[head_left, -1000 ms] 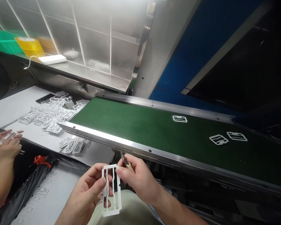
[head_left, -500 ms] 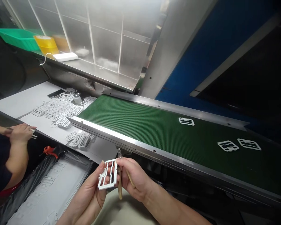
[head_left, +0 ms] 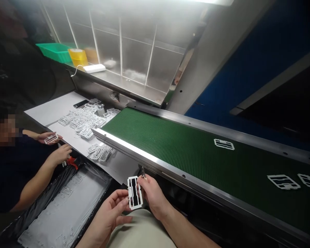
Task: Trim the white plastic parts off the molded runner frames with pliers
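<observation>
A white plastic frame part (head_left: 134, 193) stands upright between my two hands, in front of the conveyor's near rail. My left hand (head_left: 113, 212) pinches its lower left edge with thumb and fingers. My right hand (head_left: 151, 194) grips its right edge and also holds a small cutter (head_left: 143, 173), whose metal tip pokes up above the fingers. Both hands are closed. Three more white frame parts (head_left: 224, 144) lie on the green conveyor belt (head_left: 170, 141) to the right.
A heap of white frame parts (head_left: 85, 120) covers the white table at the belt's left end. A co-worker's hands (head_left: 50, 137) hold a part at the left. A black-lined tray (head_left: 62, 210) of laid-out parts sits below. Green and yellow bins (head_left: 67, 51) stand on the steel ledge.
The view has swung left and back. The frame part in my hands has turned from tilted to upright. The co-worker's hands have come further into view with a part.
</observation>
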A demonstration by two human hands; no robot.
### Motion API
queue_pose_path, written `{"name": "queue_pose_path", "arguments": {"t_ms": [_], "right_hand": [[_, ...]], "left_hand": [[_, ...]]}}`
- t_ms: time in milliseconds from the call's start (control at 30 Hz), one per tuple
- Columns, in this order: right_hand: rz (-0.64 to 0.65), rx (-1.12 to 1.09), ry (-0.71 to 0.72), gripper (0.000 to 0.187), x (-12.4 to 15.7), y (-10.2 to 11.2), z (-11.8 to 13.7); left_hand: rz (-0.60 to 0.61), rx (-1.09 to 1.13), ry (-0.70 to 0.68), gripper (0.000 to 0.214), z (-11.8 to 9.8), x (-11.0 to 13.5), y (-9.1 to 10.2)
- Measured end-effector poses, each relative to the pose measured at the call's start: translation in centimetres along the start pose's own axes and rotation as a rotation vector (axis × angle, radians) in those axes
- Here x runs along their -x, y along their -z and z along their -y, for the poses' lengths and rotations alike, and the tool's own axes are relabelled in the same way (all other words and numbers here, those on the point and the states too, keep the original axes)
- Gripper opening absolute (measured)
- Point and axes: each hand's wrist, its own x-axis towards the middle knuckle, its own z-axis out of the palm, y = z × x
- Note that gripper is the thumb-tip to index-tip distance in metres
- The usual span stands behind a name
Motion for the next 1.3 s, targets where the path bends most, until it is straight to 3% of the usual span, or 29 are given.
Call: {"name": "queue_pose_path", "arguments": {"t_ms": [200,467,733,1000,1167,1300], "right_hand": [[0.005,0.079,-0.020,0.042,-1.6,-1.0,-1.2],[-0.032,0.143,-0.035,0.034,-3.5,-1.2,-2.6],[-0.070,0.209,-0.004,0.040,-5.5,-2.0,-4.5],[0.061,0.370,0.144,0.033,-5.4,-2.3,-3.4],[0.107,0.514,0.211,0.023,-5.1,-2.8,-2.3],[0.008,0.588,0.176,0.023,-5.7,-1.4,-2.9]], "left_hand": [[-0.099,0.001,-0.024,0.067,1.2,-2.3,2.2],[-0.195,0.078,-0.017,0.053,1.5,-4.1,5.4],[-0.160,0.229,0.165,0.033,1.0,-4.9,7.1],[-0.041,0.371,0.437,0.021,0.8,-4.8,8.4],[-0.064,0.395,0.346,0.030,0.9,-5.4,9.4],[-0.241,0.374,0.159,0.037,0.2,-8.7,12.1]]}}
